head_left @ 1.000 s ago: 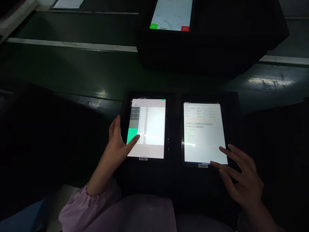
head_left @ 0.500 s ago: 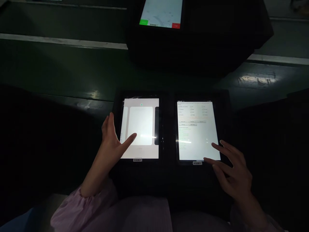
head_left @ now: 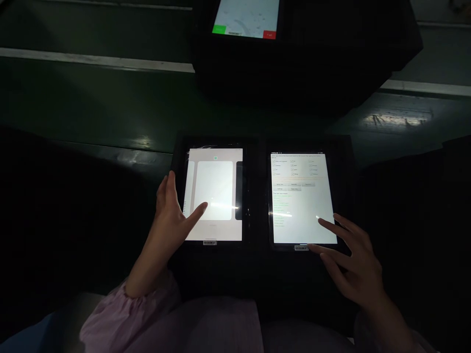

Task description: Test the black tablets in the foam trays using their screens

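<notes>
Two lit tablets lie side by side in a dark tray in front of me. On the left tablet (head_left: 217, 186), a pale app card fills the middle of the screen. My left hand (head_left: 171, 220) is open at its left edge, thumb stretched over the screen. Whether the thumb touches the glass I cannot tell. The right tablet (head_left: 300, 196) shows a page of checkboxes, grey buttons and green text lines. Over its lower right corner is my right hand (head_left: 353, 260), open with fingers spread, one fingertip at the bottom edge near a small barcode label (head_left: 301, 248).
Farther off, a dark box (head_left: 324, 63) holds another lit tablet (head_left: 246, 17) with a green and a red button on its screen. Pale strips (head_left: 95, 60) run across the dark green surface (head_left: 91, 98) behind the tray.
My right hand has shifted slightly left, its fingertip now at the bottom edge of the right tablet. The left hand has hardly moved, and both screens show the same pages.
</notes>
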`<state>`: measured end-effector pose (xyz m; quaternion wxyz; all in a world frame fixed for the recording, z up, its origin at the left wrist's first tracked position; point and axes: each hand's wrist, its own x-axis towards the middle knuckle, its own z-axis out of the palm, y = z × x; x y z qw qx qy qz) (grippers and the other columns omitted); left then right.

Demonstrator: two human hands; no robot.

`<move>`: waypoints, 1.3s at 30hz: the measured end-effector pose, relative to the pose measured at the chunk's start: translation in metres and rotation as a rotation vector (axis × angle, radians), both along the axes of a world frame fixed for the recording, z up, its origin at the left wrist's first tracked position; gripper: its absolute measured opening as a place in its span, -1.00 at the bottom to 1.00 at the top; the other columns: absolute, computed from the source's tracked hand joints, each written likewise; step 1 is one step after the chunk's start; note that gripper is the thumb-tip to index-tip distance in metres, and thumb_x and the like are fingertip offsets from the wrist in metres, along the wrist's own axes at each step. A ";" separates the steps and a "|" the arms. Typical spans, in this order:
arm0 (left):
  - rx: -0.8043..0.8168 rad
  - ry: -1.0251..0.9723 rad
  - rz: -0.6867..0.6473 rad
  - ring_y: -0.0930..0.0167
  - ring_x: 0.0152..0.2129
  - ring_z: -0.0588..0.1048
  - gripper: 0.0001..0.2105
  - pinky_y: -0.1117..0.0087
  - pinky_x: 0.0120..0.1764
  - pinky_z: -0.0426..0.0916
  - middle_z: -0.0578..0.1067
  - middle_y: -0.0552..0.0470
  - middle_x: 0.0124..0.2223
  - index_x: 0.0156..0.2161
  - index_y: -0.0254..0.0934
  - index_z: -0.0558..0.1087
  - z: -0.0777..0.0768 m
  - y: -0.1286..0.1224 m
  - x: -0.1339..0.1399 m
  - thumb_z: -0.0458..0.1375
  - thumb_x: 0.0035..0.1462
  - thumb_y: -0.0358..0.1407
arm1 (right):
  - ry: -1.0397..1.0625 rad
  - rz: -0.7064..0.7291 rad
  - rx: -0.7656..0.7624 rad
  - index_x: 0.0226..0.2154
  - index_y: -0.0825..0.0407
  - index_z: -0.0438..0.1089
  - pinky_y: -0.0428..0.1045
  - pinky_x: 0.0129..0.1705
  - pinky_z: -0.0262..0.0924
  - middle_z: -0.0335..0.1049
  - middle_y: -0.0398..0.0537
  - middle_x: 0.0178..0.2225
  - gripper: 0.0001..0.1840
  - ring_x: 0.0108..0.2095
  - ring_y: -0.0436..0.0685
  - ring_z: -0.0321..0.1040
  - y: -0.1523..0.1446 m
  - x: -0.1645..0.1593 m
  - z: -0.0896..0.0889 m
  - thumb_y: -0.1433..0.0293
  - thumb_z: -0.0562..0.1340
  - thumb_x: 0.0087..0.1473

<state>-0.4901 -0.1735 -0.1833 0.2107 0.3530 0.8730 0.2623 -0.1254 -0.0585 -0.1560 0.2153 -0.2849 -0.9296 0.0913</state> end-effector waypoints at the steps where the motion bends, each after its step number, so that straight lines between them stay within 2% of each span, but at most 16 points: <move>1: -0.008 -0.008 0.003 -0.15 0.48 -0.02 0.02 -0.31 0.33 0.15 0.00 -0.30 0.54 0.53 -0.08 -0.08 0.001 0.000 0.000 0.25 0.10 0.19 | -0.005 0.008 -0.002 -0.23 -0.17 0.66 0.25 0.05 0.45 0.50 -0.08 0.18 -0.70 0.27 0.35 0.34 0.000 0.000 0.001 0.44 0.20 0.31; 6: -0.037 -0.025 0.014 -0.16 0.48 -0.04 0.03 -0.30 0.32 0.17 -0.03 -0.36 0.54 0.53 -0.19 -0.07 0.008 0.003 0.001 0.22 0.09 0.20 | -0.020 0.073 -0.037 -0.25 -0.16 0.65 0.25 0.03 0.43 0.48 -0.03 0.18 -0.68 0.34 0.37 0.24 0.000 0.000 0.004 0.43 0.18 0.34; 9: -0.057 -0.031 0.017 -0.19 0.47 0.00 0.03 -0.31 0.28 0.24 -0.04 -0.38 0.54 0.53 -0.21 -0.05 0.011 0.004 0.002 0.20 0.10 0.21 | -0.034 0.040 -0.043 -0.24 -0.16 0.63 0.24 0.03 0.43 0.45 -0.04 0.21 -0.69 0.38 0.38 0.18 -0.002 -0.002 0.002 0.43 0.18 0.36; 12: -0.053 -0.031 0.019 -0.20 0.47 0.00 0.01 -0.33 0.25 0.27 -0.04 -0.35 0.54 0.52 -0.17 -0.04 0.010 0.004 0.002 0.21 0.11 0.20 | -0.053 -0.081 -0.042 -0.06 -0.22 0.60 0.31 0.07 0.41 0.37 -0.08 0.28 -0.72 0.40 0.41 0.13 -0.002 -0.003 -0.003 0.41 0.20 0.36; 15: -0.035 -0.032 0.019 -0.18 0.47 0.00 -0.01 -0.31 0.27 0.25 -0.03 -0.31 0.54 0.53 -0.11 -0.05 0.008 0.003 0.002 0.21 0.11 0.20 | -0.056 -0.140 -0.043 0.10 -0.25 0.51 0.35 0.11 0.40 0.32 -0.07 0.33 -0.65 0.41 0.42 0.10 -0.002 -0.002 -0.006 0.39 0.20 0.36; 21: -0.043 -0.004 0.012 -0.19 0.46 0.01 -0.01 -0.32 0.29 0.21 -0.02 -0.33 0.54 0.52 -0.13 -0.03 0.006 0.003 0.001 0.23 0.10 0.17 | -0.003 -0.145 -0.024 0.02 -0.30 0.56 0.41 0.23 0.29 0.40 -0.15 0.26 -0.68 0.37 0.41 0.19 -0.003 0.000 -0.008 0.39 0.23 0.32; 26: -0.036 -0.017 0.004 -0.19 0.47 0.00 -0.02 -0.34 0.28 0.21 -0.01 -0.31 0.54 0.52 -0.09 -0.04 0.005 0.002 0.000 0.23 0.11 0.16 | 0.028 -0.139 -0.002 -0.01 -0.27 0.57 0.36 0.22 0.31 0.45 -0.14 0.22 -0.69 0.32 0.38 0.27 -0.002 -0.002 -0.008 0.40 0.24 0.31; 30: -0.042 -0.013 0.001 -0.17 0.47 0.01 0.00 -0.33 0.32 0.14 -0.02 -0.30 0.54 0.52 -0.11 -0.03 0.005 0.001 0.000 0.24 0.09 0.17 | 0.034 -0.111 -0.009 -0.04 -0.21 0.57 0.32 0.18 0.34 0.45 -0.10 0.22 -0.72 0.34 0.38 0.25 -0.002 -0.003 -0.006 0.43 0.24 0.30; 34: -0.032 -0.018 0.001 -0.18 0.45 0.08 -0.04 -0.31 0.29 0.22 -0.01 -0.29 0.54 0.52 -0.07 -0.04 0.005 0.002 0.000 0.22 0.13 0.17 | 0.042 -0.107 -0.034 -0.04 -0.24 0.60 0.31 0.21 0.33 0.44 -0.15 0.24 -0.69 0.32 0.35 0.28 0.000 -0.001 -0.005 0.44 0.26 0.27; 39: -0.039 0.003 0.003 -0.19 0.47 0.00 -0.02 -0.33 0.28 0.24 0.00 -0.31 0.53 0.52 -0.11 -0.02 0.004 0.002 0.000 0.25 0.10 0.13 | 0.021 -0.102 -0.037 0.00 -0.26 0.60 0.35 0.26 0.27 0.38 -0.17 0.30 -0.67 0.36 0.38 0.20 -0.004 -0.002 -0.004 0.41 0.27 0.27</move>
